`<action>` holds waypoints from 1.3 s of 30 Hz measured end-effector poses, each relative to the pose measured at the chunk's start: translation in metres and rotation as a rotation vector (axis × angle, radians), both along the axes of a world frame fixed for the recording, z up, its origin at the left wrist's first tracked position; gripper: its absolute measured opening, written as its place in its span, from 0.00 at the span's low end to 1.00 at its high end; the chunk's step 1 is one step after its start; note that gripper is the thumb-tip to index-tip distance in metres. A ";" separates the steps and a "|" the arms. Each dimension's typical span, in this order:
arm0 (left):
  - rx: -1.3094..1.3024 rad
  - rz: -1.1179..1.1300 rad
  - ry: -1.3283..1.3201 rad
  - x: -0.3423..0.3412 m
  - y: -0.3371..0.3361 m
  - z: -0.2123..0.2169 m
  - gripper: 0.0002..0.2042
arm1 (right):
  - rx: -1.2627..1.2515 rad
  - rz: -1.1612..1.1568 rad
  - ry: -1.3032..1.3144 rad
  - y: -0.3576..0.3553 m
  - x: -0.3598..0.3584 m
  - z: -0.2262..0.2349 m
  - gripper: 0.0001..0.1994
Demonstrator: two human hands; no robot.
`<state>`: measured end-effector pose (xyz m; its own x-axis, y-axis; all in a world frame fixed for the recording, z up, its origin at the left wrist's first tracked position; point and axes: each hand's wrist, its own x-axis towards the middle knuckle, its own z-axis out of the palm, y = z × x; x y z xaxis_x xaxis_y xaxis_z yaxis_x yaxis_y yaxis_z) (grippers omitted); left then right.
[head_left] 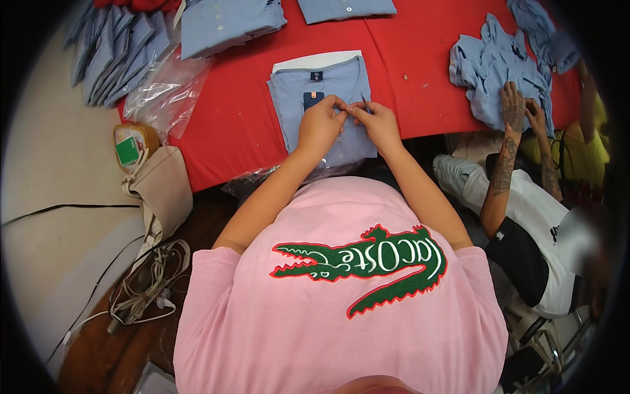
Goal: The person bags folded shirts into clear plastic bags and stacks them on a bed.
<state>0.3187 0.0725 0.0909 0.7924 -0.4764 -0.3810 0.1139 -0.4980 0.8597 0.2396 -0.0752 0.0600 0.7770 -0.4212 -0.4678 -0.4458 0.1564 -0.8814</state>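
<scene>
— What are your hands doing right now?

— I'm resting both on the folded blue shirt (pixel 321 105), which is lying on the red table (pixel 407 72), close to its near edge. My left hand (pixel 321 121) is pinching the fabric at the placket, fingers pressed together. My right hand (pixel 377 121) is closing on a thin metal tool (pixel 363 100), tweezers perhaps; it's too small to tell.

— And around the shirt?

— Left of it, a clear plastic bag (pixel 164 88) is hanging over the table edge. Right of it, another person's hands (pixel 522 111) are pressing on a heap of blue shirts (pixel 492 72). Beyond it, more folded shirts (pixel 226 23) are lying stacked.
</scene>
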 end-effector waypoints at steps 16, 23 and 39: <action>-0.029 0.005 0.089 0.009 0.011 0.000 0.08 | -0.172 0.012 -0.186 0.004 0.004 0.013 0.09; -0.019 -0.117 -0.086 0.010 0.017 -0.003 0.09 | -0.358 0.141 -0.156 -0.002 0.010 0.004 0.13; -0.249 0.013 0.264 0.022 0.013 -0.011 0.10 | -0.263 0.123 -0.185 0.001 -0.011 0.020 0.13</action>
